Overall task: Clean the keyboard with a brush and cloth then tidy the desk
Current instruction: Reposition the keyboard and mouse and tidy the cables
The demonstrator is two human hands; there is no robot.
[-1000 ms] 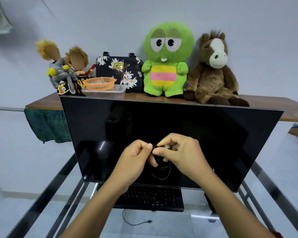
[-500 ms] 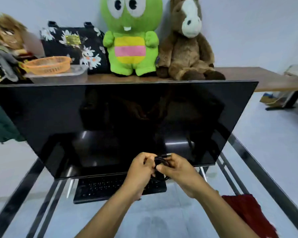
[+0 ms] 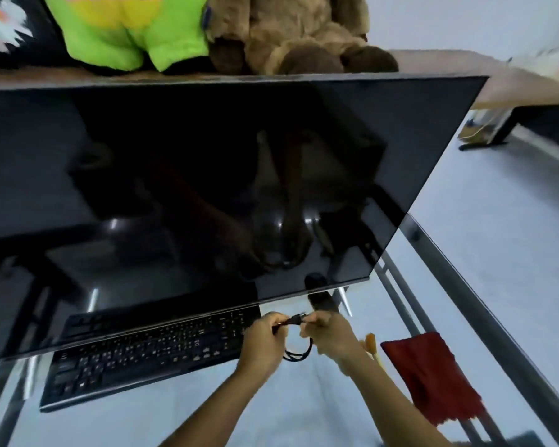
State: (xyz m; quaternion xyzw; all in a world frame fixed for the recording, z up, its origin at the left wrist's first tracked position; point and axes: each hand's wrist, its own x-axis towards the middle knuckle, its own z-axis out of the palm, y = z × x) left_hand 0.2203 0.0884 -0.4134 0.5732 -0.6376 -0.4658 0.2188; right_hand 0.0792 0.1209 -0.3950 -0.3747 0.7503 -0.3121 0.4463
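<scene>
A black keyboard (image 3: 149, 353) lies on the glass desk (image 3: 304, 401), partly under the dark monitor (image 3: 207, 188). Just right of it, my left hand (image 3: 263, 341) and my right hand (image 3: 329, 337) both pinch a coiled black cable (image 3: 299, 351); a short stretch runs between the fingers and loops hang below. A red cloth (image 3: 430, 379) lies on the desk to the right. A brush (image 3: 370, 343) with an orange end and pale handle peeks out beside my right wrist, mostly hidden.
A wooden shelf (image 3: 439, 62) behind the monitor carries a green plush toy (image 3: 126, 30), a brown plush horse (image 3: 297, 33) and a floral black bag (image 3: 10, 33). The desk's metal frame (image 3: 484, 321) runs along the right. A dark object (image 3: 321, 301) stands under the monitor's lower right corner.
The view has tilted downward and right. Both hands have moved down with the cable, from in front of the screen to just above the desk at the keyboard's right end.
</scene>
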